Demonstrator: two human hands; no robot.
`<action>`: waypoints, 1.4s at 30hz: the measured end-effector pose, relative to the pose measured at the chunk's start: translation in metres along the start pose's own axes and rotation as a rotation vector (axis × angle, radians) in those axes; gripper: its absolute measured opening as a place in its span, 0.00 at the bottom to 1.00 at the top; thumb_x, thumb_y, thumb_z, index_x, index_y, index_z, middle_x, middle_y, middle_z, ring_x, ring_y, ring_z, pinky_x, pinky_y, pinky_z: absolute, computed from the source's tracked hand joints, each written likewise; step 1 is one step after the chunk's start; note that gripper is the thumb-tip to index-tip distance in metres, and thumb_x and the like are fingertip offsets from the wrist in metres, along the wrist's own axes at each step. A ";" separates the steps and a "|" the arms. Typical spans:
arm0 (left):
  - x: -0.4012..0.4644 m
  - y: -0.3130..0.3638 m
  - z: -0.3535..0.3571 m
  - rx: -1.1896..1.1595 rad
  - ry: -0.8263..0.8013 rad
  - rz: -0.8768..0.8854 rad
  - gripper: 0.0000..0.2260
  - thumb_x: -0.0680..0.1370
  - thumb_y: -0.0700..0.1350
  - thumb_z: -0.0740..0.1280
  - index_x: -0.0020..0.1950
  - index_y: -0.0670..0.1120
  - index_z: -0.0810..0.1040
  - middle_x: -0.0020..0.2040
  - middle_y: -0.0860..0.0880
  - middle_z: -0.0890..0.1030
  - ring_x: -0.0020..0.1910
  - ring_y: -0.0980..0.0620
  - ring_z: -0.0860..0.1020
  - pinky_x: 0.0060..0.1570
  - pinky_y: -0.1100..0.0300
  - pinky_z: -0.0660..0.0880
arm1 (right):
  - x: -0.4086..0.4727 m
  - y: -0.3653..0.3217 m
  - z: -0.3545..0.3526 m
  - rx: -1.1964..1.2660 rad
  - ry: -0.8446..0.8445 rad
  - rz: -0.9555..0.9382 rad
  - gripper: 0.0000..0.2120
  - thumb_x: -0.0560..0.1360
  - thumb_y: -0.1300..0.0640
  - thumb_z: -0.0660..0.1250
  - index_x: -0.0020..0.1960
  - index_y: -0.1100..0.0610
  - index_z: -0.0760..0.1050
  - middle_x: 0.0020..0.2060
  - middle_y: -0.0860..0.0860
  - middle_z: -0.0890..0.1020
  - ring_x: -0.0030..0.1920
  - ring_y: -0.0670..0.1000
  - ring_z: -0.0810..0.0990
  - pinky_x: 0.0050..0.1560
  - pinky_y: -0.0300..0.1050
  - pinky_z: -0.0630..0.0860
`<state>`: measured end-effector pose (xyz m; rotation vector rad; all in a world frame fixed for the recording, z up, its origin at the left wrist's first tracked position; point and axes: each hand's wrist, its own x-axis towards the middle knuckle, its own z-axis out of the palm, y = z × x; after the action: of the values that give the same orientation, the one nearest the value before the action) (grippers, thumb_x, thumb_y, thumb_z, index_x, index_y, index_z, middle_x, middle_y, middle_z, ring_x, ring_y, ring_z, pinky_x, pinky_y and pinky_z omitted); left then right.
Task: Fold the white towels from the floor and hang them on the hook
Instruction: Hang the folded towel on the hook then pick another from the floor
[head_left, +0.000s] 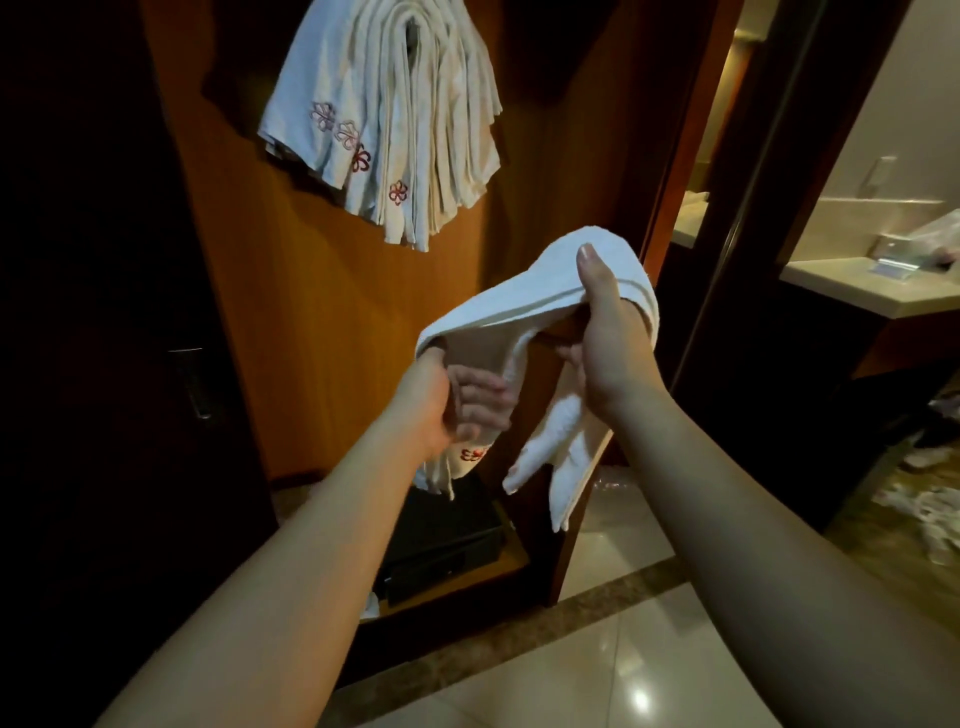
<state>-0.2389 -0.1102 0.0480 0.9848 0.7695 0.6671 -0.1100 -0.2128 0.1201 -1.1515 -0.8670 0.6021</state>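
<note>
Midair, a white towel (524, 306) stretches between both hands in front of an open wooden wardrobe (311, 312). The right hand (605, 338) grips its upper end, thumb pressed over the folded edge; the left hand (457, 400) holds the lower end, fingers curled round the cloth near a red embroidered mark, and loose ends dangle below both. Above, a bundle of folded towels (384, 119) hangs against the wardrobe's back panel; the hook itself is hidden. A dark box (441, 540) sits on the wardrobe's bottom shelf. Glossy tiled floor (597, 675) lies open below, and a pale surface (852, 286) stands to the right.
</note>
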 end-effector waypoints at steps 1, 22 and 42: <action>0.001 -0.005 0.006 -0.121 0.000 0.103 0.28 0.84 0.59 0.47 0.50 0.44 0.83 0.48 0.40 0.86 0.41 0.43 0.86 0.35 0.56 0.80 | 0.000 -0.002 0.000 0.018 0.017 -0.003 0.24 0.64 0.27 0.66 0.46 0.45 0.77 0.40 0.39 0.86 0.49 0.43 0.84 0.54 0.51 0.81; 0.031 -0.062 -0.056 1.194 0.553 0.429 0.52 0.73 0.67 0.69 0.81 0.52 0.35 0.82 0.50 0.40 0.81 0.45 0.44 0.76 0.45 0.45 | 0.035 -0.016 -0.029 -0.003 0.218 -0.001 0.09 0.78 0.60 0.63 0.42 0.51 0.77 0.38 0.44 0.85 0.39 0.45 0.86 0.40 0.51 0.83; 0.041 -0.084 -0.022 1.040 0.480 0.604 0.08 0.78 0.43 0.68 0.56 0.52 0.78 0.49 0.57 0.76 0.43 0.57 0.77 0.41 0.59 0.78 | 0.044 -0.030 -0.036 -0.075 0.168 -0.004 0.05 0.78 0.57 0.63 0.46 0.54 0.76 0.41 0.50 0.85 0.46 0.51 0.87 0.50 0.59 0.84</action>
<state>-0.2212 -0.1016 -0.0459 2.0991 1.3068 1.0725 -0.0563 -0.2059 0.1548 -1.2494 -0.7529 0.4659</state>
